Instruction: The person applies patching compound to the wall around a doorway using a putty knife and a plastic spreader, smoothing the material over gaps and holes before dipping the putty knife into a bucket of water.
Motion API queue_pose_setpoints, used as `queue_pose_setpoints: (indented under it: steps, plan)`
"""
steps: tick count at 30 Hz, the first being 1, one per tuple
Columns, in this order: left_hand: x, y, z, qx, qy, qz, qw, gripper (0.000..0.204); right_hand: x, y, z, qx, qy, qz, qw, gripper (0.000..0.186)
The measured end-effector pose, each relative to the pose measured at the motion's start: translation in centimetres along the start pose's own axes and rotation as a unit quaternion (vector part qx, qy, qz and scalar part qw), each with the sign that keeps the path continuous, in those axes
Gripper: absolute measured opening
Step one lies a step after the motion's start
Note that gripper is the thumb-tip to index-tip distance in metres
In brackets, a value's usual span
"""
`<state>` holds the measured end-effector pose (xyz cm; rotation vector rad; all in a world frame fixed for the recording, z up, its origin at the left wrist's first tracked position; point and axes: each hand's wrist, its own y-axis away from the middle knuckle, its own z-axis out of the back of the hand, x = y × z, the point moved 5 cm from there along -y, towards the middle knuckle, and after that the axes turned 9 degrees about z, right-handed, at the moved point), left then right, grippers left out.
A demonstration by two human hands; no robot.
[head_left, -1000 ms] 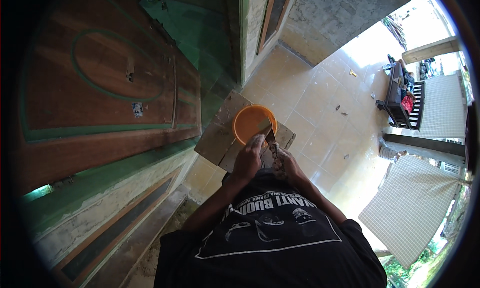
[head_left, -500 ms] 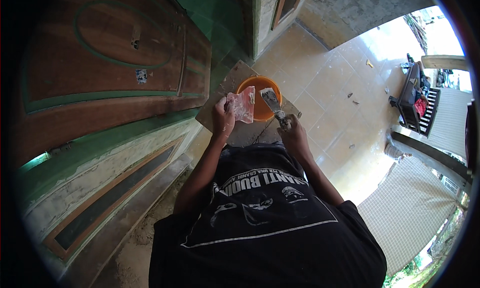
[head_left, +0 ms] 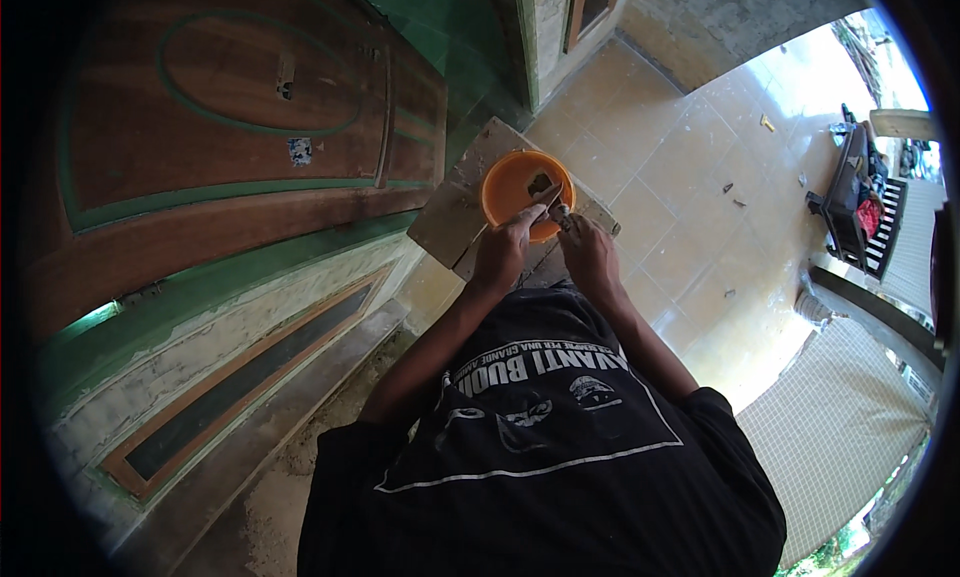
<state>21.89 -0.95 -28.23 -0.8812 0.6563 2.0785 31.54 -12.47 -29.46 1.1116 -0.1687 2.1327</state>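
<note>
An orange bucket [head_left: 500, 190] stands before me on a worn wooden stand [head_left: 450, 222]. Over its near right rim my two hands are close together. My left hand [head_left: 508, 242] is closed on a reddish plastic spreader [head_left: 551, 194], now seen nearly edge-on. Its flat face is turned out of sight. Closed round the handle of a putty knife [head_left: 567, 217] is my right hand [head_left: 588, 254]. The knife's blade is mostly hidden by the spreader and the bucket's inside. A greyish patch shows within the bucket; I cannot tell what it is.
A brown panelled door [head_left: 240, 107] with green trim is on the left, above a low wall with a framed opening [head_left: 245, 382]. Tiled floor [head_left: 670, 217] with small scraps spreads to the right. A dark slatted bench [head_left: 865, 212] holding a red item stands at far right.
Both hands have come together over the bucket. The spreader has moved right and turned from flat to edge-on. The putty knife's blade, clearly visible before, is now largely hidden.
</note>
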Motion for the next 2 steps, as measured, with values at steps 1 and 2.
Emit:
queue_pose_setpoints:
  steps: [1,2]
  plan:
    - [0.18,-0.37,-0.01,-0.004,0.014,0.015,1.0,0.032,0.2,-0.02,0.36,-0.008,-0.02,0.012,1.0,0.034]
    - [0.32,-0.03,-0.29,0.001,0.013,0.019,1.0,0.032,0.79,0.33,1.0,0.009,-0.02,0.003,1.0,0.033]
